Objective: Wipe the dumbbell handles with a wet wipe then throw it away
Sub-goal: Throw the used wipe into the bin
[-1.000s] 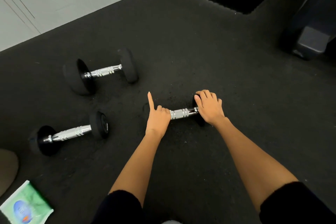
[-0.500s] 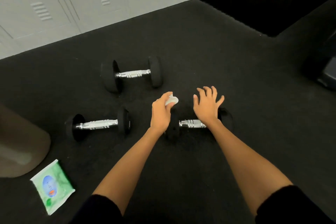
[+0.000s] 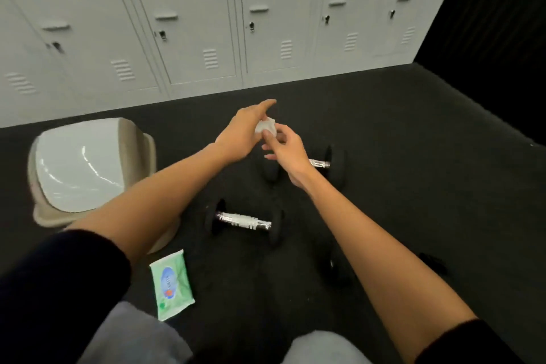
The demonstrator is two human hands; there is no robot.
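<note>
Both hands are meeting in the air above the floor, just beyond the nearer dumbbell. The left hand is holding the crumpled wet wipe against its palm side with the forefinger stretched out, and the right hand is pinching the lower edge of the same wad between thumb and fingertips. So the wipe is sitting between the two hands, clear of the floor, up and slightly right of the nearer dumbbell and well right of the bin.

The wipe looks small, soft and damp; I am judging that it will weigh next to nothing, squash to any shape and cling a little to the fingers. A light pinch on the bunched middle should be enough, and it may need a flick to let go over the bin. The dumbbells, by contrast, look heavy and stiff, with ribbed shiny handles that are probably best steadied at a rubber end.

The farther dumbbell is lying beyond the nearer one, and the right wrist is covering its left half. A dark shape to the right of the nearer dumbbell may be a third weight, but it is blending into the black floor. The left forearm is cutting off the bin's near corner, and I cannot tell whether its white lid swings or lifts. The green pack of wipes is lying on the floor near the nearer dumbbell, to its left and closer to the person. How the left hand's hidden fingers are lying cannot be made out.
</note>
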